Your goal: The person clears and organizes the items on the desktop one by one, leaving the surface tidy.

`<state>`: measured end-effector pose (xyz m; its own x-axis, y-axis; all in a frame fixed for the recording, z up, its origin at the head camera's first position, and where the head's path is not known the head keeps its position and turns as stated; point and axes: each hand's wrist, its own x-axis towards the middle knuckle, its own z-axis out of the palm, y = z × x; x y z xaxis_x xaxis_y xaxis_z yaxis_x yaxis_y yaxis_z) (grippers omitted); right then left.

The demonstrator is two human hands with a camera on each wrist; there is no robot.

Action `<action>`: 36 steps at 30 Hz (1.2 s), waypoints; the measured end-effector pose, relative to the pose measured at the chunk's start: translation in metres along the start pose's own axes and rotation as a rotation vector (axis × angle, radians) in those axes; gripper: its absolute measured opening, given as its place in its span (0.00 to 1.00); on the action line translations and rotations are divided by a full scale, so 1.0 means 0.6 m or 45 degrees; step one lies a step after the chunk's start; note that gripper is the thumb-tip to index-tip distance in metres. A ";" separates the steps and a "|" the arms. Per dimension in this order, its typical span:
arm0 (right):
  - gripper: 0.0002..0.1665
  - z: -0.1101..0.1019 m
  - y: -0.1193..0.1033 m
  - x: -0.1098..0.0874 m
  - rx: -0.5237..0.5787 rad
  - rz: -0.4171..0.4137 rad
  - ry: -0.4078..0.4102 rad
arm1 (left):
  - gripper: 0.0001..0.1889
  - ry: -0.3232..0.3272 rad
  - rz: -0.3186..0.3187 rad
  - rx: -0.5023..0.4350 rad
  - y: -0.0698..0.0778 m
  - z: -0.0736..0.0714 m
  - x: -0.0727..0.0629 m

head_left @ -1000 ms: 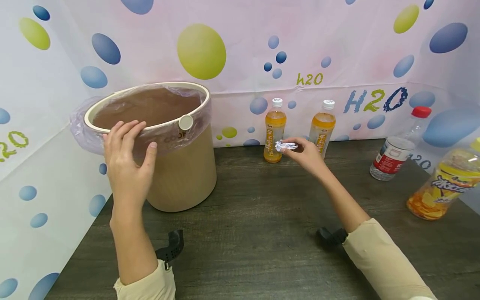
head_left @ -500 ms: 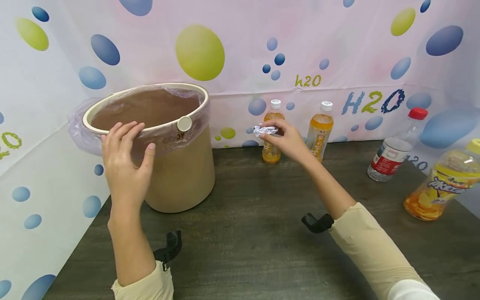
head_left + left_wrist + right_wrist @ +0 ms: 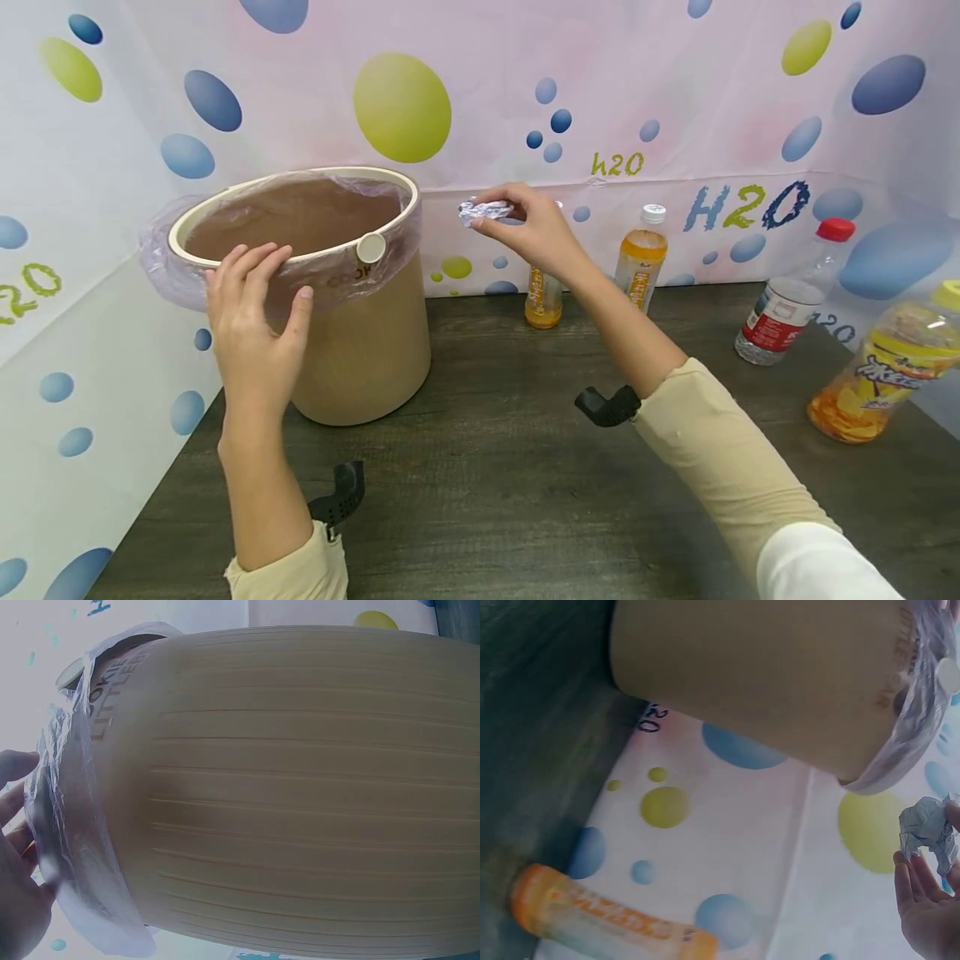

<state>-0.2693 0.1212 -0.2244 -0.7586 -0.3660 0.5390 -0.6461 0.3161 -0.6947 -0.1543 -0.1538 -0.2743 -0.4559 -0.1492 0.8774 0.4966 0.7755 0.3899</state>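
COOKIE and LITTLE can be read on the beige trash bin [image 3: 367, 350] (further letters are hard to make out), and H2O on the dotted backdrop [image 3: 480, 50]. The right hand [image 3: 536, 229] pinches crumpled silver foil [image 3: 482, 212] in the air, right of the bin; its long axis lies roughly level, free end pointing left. The left hand [image 3: 255, 308] rests relaxed fingers on the bin's rim [image 3: 330, 248].

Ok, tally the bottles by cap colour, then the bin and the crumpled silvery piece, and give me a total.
White-capped bottles: 2
Red-capped bottle: 1
Yellow-capped bottle: 1
Bin: 1
Crumpled silvery piece: 1
Total: 6
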 end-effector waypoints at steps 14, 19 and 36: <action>0.18 0.042 -0.079 0.075 0.006 -0.089 -0.073 | 0.19 0.009 0.006 -0.011 0.001 0.001 0.002; 0.17 0.070 -0.086 0.092 0.027 -0.143 -0.102 | 0.19 0.004 0.002 -0.012 0.001 -0.001 0.000; 0.18 0.157 -0.067 0.103 0.100 -0.089 -0.057 | 0.19 -0.013 0.018 -0.011 0.003 -0.003 0.003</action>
<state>-0.2822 0.0033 -0.2081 -0.7063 -0.4239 0.5669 -0.6874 0.2193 -0.6924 -0.1528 -0.1538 -0.2713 -0.4563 -0.1316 0.8800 0.5097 0.7720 0.3797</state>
